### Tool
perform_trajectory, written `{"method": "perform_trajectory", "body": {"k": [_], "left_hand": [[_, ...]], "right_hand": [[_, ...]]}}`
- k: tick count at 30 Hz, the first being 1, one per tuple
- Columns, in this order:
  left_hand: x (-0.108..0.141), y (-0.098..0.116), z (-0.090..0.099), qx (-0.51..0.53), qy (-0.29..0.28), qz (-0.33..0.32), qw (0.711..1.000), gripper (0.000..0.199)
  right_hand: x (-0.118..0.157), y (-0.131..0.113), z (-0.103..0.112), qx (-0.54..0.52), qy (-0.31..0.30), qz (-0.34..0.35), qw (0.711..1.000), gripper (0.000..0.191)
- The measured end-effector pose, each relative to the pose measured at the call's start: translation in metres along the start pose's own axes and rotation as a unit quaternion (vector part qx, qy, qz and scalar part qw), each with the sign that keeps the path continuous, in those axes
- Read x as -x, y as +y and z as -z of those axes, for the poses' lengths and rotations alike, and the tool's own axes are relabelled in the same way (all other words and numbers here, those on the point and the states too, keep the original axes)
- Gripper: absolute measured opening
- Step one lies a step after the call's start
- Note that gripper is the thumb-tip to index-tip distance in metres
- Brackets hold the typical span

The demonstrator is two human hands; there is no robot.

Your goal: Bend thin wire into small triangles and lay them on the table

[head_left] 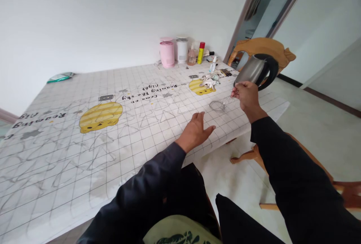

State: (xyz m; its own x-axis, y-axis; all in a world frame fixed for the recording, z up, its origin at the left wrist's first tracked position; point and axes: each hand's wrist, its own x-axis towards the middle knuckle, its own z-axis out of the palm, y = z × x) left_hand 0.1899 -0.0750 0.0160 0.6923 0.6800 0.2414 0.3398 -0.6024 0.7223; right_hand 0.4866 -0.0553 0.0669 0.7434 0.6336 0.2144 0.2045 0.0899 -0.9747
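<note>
My right hand (246,95) is closed in a pinch just in front of a steel kettle (250,71) with a black handle. A faint strand runs from its fingertips towards a loose coil of thin wire (216,105) on the table. My left hand (195,131) is over the near part of the table, left of the coil, with thumb and fingers apart and nothing in it. A crumpled pale cloth (210,81) lies beyond the coil. Many thin grey bent lines, like wire shapes, spread over the left of the checked tablecloth (158,138); whether they are loose or printed I cannot tell.
By the wall stand a pink canister (167,53), a white canister (182,50), a pump bottle (191,56) and a yellow can with a red cap (200,53). A small spray bottle (213,64) is nearer. A green-edged packet (60,77) lies far left. A wooden chair (262,44) stands behind the kettle.
</note>
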Motion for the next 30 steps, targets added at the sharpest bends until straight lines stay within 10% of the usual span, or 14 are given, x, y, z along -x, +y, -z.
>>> {"method": "perform_trajectory", "body": {"k": [14, 30], "left_hand": [[-0.099, 0.006, -0.095, 0.194, 0.116, 0.101, 0.969, 0.057], [-0.109, -0.007, -0.101, 0.242, 0.13, 0.05, 0.96, 0.024]], "right_hand": [[0.037, 0.002, 0.001, -0.097, -0.129, -0.053, 0.985, 0.028], [0.05, 0.002, 0.024, -0.169, -0.199, -0.077, 0.962, 0.03]]}}
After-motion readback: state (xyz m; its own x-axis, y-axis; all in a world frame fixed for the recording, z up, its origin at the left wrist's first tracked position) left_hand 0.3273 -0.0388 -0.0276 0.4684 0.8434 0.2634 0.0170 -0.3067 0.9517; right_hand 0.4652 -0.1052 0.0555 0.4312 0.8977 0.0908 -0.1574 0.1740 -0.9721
